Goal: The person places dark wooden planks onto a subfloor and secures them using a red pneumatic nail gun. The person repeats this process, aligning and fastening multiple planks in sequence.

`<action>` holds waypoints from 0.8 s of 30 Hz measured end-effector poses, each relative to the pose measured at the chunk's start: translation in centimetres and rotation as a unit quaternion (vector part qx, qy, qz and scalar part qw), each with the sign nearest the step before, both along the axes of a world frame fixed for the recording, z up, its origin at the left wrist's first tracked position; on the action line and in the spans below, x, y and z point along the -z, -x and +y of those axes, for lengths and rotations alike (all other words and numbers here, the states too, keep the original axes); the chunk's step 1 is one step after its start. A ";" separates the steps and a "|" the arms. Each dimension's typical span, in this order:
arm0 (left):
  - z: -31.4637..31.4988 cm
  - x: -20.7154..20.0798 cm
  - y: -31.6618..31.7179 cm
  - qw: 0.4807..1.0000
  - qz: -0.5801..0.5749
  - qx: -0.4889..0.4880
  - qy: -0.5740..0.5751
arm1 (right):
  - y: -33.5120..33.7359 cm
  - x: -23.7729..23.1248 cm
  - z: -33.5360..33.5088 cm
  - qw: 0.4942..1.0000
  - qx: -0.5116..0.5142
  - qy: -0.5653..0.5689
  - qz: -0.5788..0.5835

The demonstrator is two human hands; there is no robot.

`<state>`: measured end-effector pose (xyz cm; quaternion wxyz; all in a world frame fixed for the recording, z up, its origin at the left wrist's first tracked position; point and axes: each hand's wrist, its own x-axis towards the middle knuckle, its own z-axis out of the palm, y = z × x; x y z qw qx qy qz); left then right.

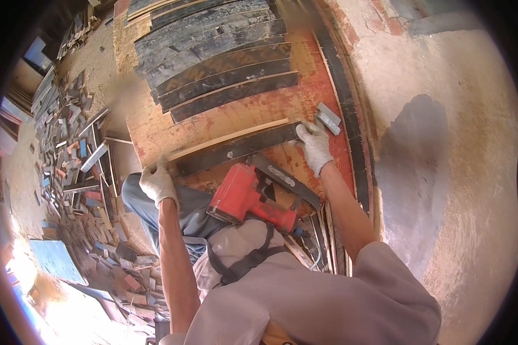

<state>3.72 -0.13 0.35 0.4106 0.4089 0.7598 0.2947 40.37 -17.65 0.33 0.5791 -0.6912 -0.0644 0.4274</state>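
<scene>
Across the work surface in front of me lies a long dark plywood strip (236, 152), with a thin pale wood strip (230, 140) along its far edge. My left hand (158, 183), in a light knit glove, grips the left end, its fingertips partly hidden. My right hand (315, 146), gloved too, is closed on the right end, thumb on top. Nearer my body, a red nail gun (244, 198) with a dark magazine (285, 181) rests by my lap. Just beyond my right hand lie grey strips of collated staples or nails (329, 119).
Several dark plywood strips (224, 69) lie in rows at the far end of the reddish wooden work surface (259, 109). Wood offcuts (92, 190) are heaped on the floor to the left. More strips (328, 241) stand beside my right side, near a thin hose (318, 253).
</scene>
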 end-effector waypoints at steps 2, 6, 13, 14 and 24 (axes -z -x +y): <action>0.1 0.5 0.2 1.000 -0.011 -0.006 0.003 | 0.4 0.4 0.3 1.000 0.004 -0.006 -0.001; 0.1 0.1 0.2 1.000 0.026 -0.001 -0.005 | 1.0 0.2 0.9 1.000 0.009 -0.005 0.001; 0.3 1.2 1.1 0.996 0.076 0.030 -0.033 | 1.3 0.4 1.8 1.000 0.031 -0.002 0.001; 0.3 1.3 1.2 0.995 0.089 0.034 -0.039 | 1.5 0.4 2.1 1.000 0.029 -0.005 0.000; -1.3 -1.2 0.9 0.997 0.000 0.079 -0.018 | 3.9 0.1 3.3 0.996 0.049 0.024 -0.069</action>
